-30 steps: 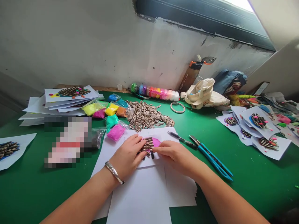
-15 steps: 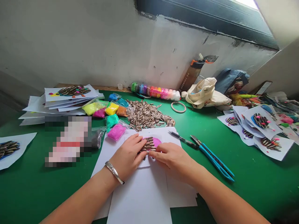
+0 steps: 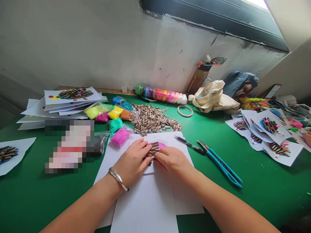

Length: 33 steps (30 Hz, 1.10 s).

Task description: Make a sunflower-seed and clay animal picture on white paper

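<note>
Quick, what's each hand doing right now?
Left hand: open, flat, fingers on the seeds stuck in the pink clay.
Right hand: fingers curled at the clay's edge; whether it pinches a seed cannot be told.

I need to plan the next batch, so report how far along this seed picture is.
Done: rows of seeds already cover much of the pink clay patch.
In hand: the left hand lies on the sheet beside the seeds; the right hand fingers the patch's lower edge.
Left: the patch's right part is bare; it lacks the coloured bits of the finished picture.
</note>
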Motion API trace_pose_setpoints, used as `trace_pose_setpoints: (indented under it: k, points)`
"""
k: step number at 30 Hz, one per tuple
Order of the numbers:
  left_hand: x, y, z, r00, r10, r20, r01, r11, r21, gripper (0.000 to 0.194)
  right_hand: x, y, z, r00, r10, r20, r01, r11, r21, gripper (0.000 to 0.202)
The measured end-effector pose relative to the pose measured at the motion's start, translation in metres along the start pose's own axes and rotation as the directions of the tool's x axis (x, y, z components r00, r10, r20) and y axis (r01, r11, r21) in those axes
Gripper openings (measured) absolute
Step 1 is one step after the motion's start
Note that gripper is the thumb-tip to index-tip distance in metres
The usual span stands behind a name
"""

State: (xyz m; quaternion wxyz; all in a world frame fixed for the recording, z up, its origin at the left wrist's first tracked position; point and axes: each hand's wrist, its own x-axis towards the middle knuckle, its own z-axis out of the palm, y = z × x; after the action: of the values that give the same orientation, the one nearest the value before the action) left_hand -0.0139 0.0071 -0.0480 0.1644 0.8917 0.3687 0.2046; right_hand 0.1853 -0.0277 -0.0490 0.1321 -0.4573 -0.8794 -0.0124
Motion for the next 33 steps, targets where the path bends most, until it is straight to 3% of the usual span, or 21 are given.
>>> trace_pose_setpoints:
  k: [7,11,17,20,23,28,33]
  points:
    - [0.001,0.001,-0.002,1.000,0.012,0.005,-0.012,1.000,0.020,0.038,0.000,-0.003,0.004,0.998,-0.009,-0.064,0.008,1.000,-0.011,0.025]
    - [0.000,0.001,-0.001,1.000,0.015,0.007,-0.015,1.000,0.025,0.037,0.000,-0.006,0.001,0.995,0.010,-0.102,-0.020,0.995,-0.101,0.028]
    - [0.000,0.000,0.000,1.000,0.021,0.006,-0.021,1.000,0.020,0.036,0.002,-0.008,-0.001,0.969,-0.092,-0.230,0.043,0.977,-0.209,0.031]
    - [0.000,0.000,-0.001,1.000,0.020,0.012,-0.021,1.000,0.021,0.037,0.000,-0.007,-0.004,0.973,-0.062,-0.222,0.019,0.981,-0.192,0.029]
    - [0.000,0.001,-0.002,0.999,0.020,0.025,-0.021,1.000,0.020,0.037,-0.005,-0.006,-0.008,0.986,0.042,-0.162,-0.055,0.995,-0.077,0.025]
    - [0.000,0.001,-0.001,1.000,0.014,0.017,-0.014,1.000,0.023,0.039,-0.007,-0.003,-0.013,0.991,0.125,-0.047,-0.107,0.954,0.280,0.020]
    - [0.001,0.001,-0.002,1.000,0.024,-0.003,-0.024,0.999,0.023,0.037,-0.002,-0.005,-0.017,0.981,0.172,-0.086,-0.115,0.885,0.452,0.017]
